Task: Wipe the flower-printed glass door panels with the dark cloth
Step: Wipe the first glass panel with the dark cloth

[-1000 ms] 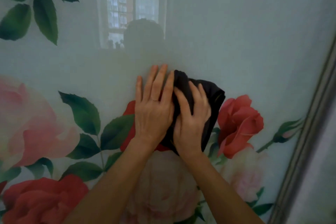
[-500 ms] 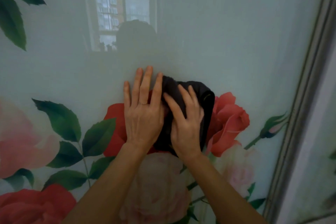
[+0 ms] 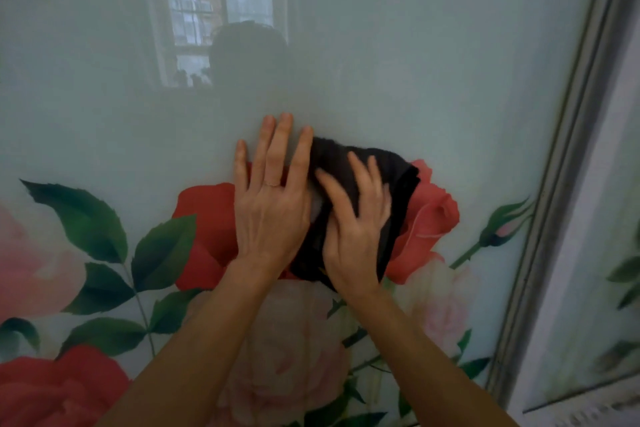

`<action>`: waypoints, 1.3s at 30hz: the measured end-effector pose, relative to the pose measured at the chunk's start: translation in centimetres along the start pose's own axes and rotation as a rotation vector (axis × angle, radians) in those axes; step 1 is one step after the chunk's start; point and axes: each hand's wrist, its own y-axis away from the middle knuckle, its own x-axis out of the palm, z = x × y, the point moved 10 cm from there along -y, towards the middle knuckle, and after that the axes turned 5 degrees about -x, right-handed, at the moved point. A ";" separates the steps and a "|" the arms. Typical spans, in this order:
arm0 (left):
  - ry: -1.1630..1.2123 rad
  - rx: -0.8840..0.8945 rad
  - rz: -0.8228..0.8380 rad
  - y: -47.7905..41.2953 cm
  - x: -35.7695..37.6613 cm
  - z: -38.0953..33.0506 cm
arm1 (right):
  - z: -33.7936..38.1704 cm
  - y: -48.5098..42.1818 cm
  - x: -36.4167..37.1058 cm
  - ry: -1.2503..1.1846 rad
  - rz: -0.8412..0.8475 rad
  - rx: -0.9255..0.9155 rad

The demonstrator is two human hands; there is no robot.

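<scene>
- The dark cloth [image 3: 398,180], bunched, lies against the flower-printed glass door panel [image 3: 415,62] at frame centre, partly covering a printed red rose [image 3: 433,218].
- Right hand [image 3: 356,229]: fingers spread and near straight, pressing the cloth to the glass.
- Left hand [image 3: 273,204]: fingers straight, flat on the glass, touching the cloth's left edge.
- Recommended: even pressure and overlapping passes, working out to the metal frame [image 3: 554,184] at right.
- Containers: none in view.

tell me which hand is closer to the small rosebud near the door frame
Right. The right hand presses the cloth, left of the rosebud; the left hand lies flat on the glass, farther left beyond the cloth.
</scene>
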 end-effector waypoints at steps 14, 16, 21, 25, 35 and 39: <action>0.034 0.070 0.033 -0.2 2.3 -4.7 | -4.6 0.0 -3.1 0.131 -0.143 0.144; 0.040 0.073 0.050 -0.3 3.0 -5.5 | -4.1 0.6 -2.3 0.153 -0.035 0.033; 0.021 0.068 0.033 -0.3 3.1 -5.8 | -7.4 0.8 -4.5 0.162 0.098 -0.177; 0.020 0.055 0.022 -0.2 3.4 -6.4 | -11.2 0.0 -7.0 0.113 -0.071 0.050; 0.077 0.075 0.035 0.7 5.7 -10.3 | -9.7 0.9 -6.0 0.060 0.159 -0.174; 0.069 0.076 0.019 0.8 5.6 -10.6 | -14.0 0.3 -8.8 0.118 0.019 -0.004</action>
